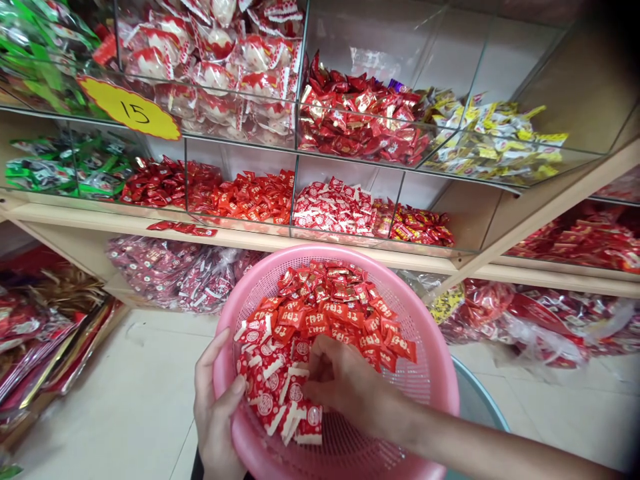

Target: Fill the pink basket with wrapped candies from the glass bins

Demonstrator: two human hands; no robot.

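Observation:
A pink plastic colander basket (440,393) is tilted toward me and holds wrapped candies in several groups. My left hand (220,413) grips its left rim, thumb inside and fingers around the outside. My right hand (345,387) reaches in with curled fingers, touching the pile; whatever lies between its fingertips is hidden. To the left of these fingers lie red-and-white wrapped candies (270,383). Orange-red candies with pale lettering (335,320) spread across the middle, and darker red shiny ones (325,280) sit at the far side.
Ahead stands a shelf with clear bins of red candies (360,117), yellow-and-white candies (505,137) and red-and-white candies (335,210). A yellow price tag (130,107) reads 15. Bagged goods (165,273) lie below. A blue-green basin (480,400) is partly behind the basket.

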